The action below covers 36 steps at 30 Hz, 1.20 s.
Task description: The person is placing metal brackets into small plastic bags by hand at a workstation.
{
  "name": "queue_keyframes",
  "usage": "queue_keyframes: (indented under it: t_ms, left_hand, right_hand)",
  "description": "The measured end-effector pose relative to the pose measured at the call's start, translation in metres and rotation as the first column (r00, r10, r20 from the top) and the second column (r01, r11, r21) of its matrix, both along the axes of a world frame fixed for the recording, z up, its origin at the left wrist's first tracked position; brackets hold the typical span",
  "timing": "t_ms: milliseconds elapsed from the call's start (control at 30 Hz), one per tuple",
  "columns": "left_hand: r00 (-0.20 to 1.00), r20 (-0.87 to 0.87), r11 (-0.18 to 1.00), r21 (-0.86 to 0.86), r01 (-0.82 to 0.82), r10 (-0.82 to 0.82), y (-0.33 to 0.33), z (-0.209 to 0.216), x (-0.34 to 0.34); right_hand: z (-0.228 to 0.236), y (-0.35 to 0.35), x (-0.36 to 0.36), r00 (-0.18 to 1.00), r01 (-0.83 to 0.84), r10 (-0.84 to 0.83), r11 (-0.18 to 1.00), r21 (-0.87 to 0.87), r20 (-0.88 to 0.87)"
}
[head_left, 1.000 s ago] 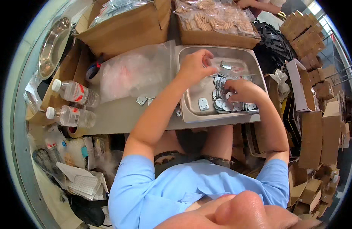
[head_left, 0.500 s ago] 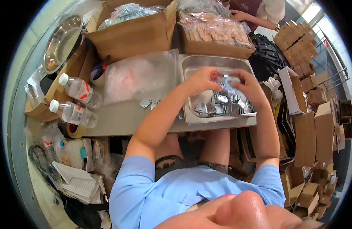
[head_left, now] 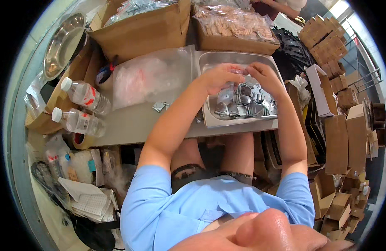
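A steel tray point(head_left: 209, 59) on the table holds a heap of small shiny metal hinge-like plates point(head_left: 247, 101). Over its far half, my left hand point(head_left: 221, 78) pinches what looks like a small clear plastic bag point(head_left: 225, 97), which hangs down below the fingers. Close beside it, the fingertips of my right hand point(head_left: 263, 76) are pressed together at the top of the bag. Whether anything is inside the bag I cannot make out.
Left of the tray lies a large clear plastic bag point(head_left: 155, 75), with a few loose metal plates point(head_left: 159, 106) before it. Two water bottles point(head_left: 87, 97) stand at the left. Cardboard boxes of bagged parts point(head_left: 138, 35) point(head_left: 239, 43) line the back. Another person's arm point(head_left: 280, 7) shows far right.
My hands have come closer together, fingertips now nearly meeting. The bluish-clear plastic by my right hand now hangs under my left. The other person's arm has shifted back.
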<state>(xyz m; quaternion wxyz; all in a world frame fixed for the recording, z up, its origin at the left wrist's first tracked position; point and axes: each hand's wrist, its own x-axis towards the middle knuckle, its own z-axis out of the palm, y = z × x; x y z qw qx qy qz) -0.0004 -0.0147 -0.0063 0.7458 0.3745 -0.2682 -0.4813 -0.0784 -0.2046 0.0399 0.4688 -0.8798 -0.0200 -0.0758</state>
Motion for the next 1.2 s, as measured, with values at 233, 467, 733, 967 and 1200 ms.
queue_keyframes:
  t_ms: [233,467,733,967,1200]
  left_hand:
    - [0.982,0.062,0.982,0.04,-0.183,0.18,-0.002,-0.005,0.008]
    - [0.976,0.05,0.975,0.057,-0.214,0.212,-0.004,-0.004,0.007]
    - [0.967,0.144,0.966,0.121,-0.23,0.212,-0.004,-0.003,0.007]
    - [0.958,0.237,0.967,0.153,-0.204,0.165,-0.005,-0.005,0.006]
    - [0.919,0.394,0.985,0.161,-0.058,-0.01,-0.004,-0.004,0.0]
  right_hand:
    - [-0.021,-0.002,-0.006,0.931,-0.31,0.157,0.815,-0.49,-0.328]
    - [-0.026,-0.006,-0.002,0.91,-0.385,0.239,0.793,-0.471,-0.34]
    - [-0.019,-0.005,-0.006,0.919,-0.392,0.338,0.752,-0.529,-0.2]
    - [-0.009,-0.02,-0.008,0.952,-0.201,0.213,0.977,0.078,-0.22]
    - [0.007,0.004,-0.002,0.983,-0.183,0.163,0.922,0.341,0.087]
